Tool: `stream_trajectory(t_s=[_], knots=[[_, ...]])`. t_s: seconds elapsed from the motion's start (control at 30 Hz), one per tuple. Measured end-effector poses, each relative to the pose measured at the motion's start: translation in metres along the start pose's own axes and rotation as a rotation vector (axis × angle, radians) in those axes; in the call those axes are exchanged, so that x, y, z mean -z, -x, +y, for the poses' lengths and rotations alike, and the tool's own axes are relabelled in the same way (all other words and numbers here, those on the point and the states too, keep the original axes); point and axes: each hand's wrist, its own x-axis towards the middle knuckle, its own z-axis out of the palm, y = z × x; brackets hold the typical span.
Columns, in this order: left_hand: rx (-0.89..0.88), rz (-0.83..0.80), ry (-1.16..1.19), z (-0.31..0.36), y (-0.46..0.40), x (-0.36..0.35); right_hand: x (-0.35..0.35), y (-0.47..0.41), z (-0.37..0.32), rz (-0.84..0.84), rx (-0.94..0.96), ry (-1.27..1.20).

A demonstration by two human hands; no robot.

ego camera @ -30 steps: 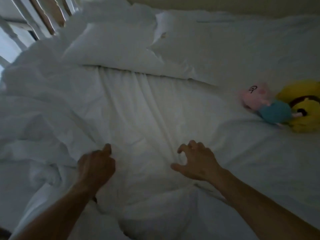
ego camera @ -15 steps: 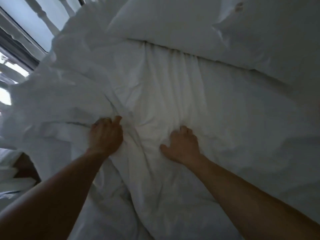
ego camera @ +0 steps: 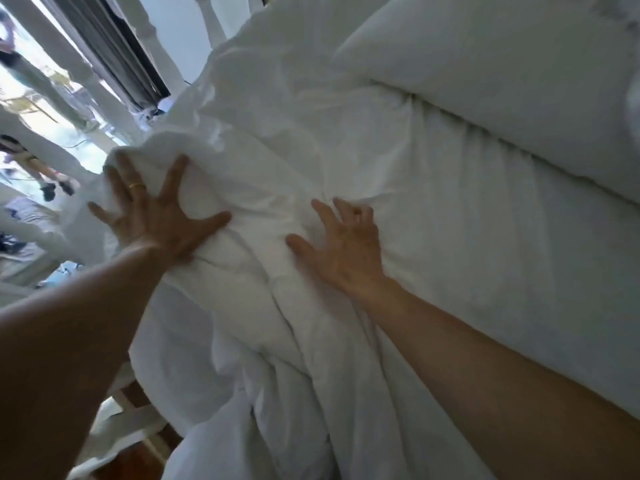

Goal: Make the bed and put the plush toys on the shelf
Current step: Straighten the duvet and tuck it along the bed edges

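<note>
A rumpled white duvet point(ego camera: 242, 323) lies bunched along the left side of the bed. My left hand point(ego camera: 156, 216), a gold ring on one finger, is spread flat on a raised fold of it near the bed's edge. My right hand point(ego camera: 343, 244) rests on the duvet where it meets the white sheet point(ego camera: 502, 258), index finger stretched out and the other fingers bent into the fabric. A large white pillow point(ego camera: 485, 81) lies across the head of the bed, top right. No plush toy is in view.
A bright window point(ego camera: 52, 109) with a dark curtain point(ego camera: 114, 46) is at the upper left, behind white bed posts point(ego camera: 214, 19). Reddish wooden floor point(ego camera: 138, 459) and a white bed frame point(ego camera: 138, 407) show at the lower left.
My view swung left, and the pink and yellow plush toys left the frame. My left hand went from a closed grip to a flat spread palm further left. My right hand loosened.
</note>
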Motion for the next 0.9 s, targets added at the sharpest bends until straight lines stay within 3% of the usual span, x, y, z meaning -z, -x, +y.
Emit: stream_trajectory(t_s=[0.03, 0.13, 0.23, 0.3, 0.43, 0.5, 0.53, 0.57, 0.63, 0.67, 0.77, 0.83, 0.9], knots=[[0.04, -0.025, 0.067, -0.007, -0.012, -0.004, -0.007, -0.016, -0.013, 0.044, 0.032, -0.044], [0.07, -0.17, 0.137, -0.001, -0.03, -0.021, -0.036, -0.052, -0.039, -0.11, 0.141, 0.025], [-0.19, -0.109, -0.041, 0.013, -0.04, -0.018, -0.06, -0.064, -0.045, -0.12, 0.172, 0.077], [-0.371, 0.007, -0.215, 0.017, -0.041, 0.001, -0.065, -0.065, -0.051, -0.006, 0.202, 0.008], [-0.549, 0.176, -0.453, -0.007, -0.045, 0.05, -0.049, -0.06, -0.087, 0.493, 0.282, 0.006], [-0.49, 0.227, -0.505, -0.028, -0.058, 0.067, -0.042, -0.062, -0.103, 0.509, 0.293, 0.025], [-0.426, 0.212, -0.567, -0.041, -0.064, 0.071, -0.046, -0.064, -0.109, 0.347, 0.256, 0.046], [-0.342, 0.132, -0.651, -0.054, -0.068, 0.068, -0.055, -0.063, -0.114, 0.068, 0.21, 0.101], [-0.21, -0.122, -0.675, -0.072, -0.063, 0.046, -0.075, -0.056, -0.121, -0.42, 0.147, 0.235], [-0.216, -0.198, -0.59, -0.075, -0.058, 0.029, -0.08, -0.056, -0.123, -0.519, 0.108, 0.27], [-0.262, -0.154, -0.202, -0.084, -0.03, -0.005, -0.069, -0.069, -0.137, -0.406, 0.109, 0.292], [-0.054, 0.024, -0.027, -0.102, -0.016, -0.012, -0.058, -0.086, -0.154, -0.194, 0.16, 0.304], [0.165, 0.088, 0.052, -0.117, -0.007, -0.017, -0.049, -0.107, -0.177, -0.006, 0.281, 0.209]])
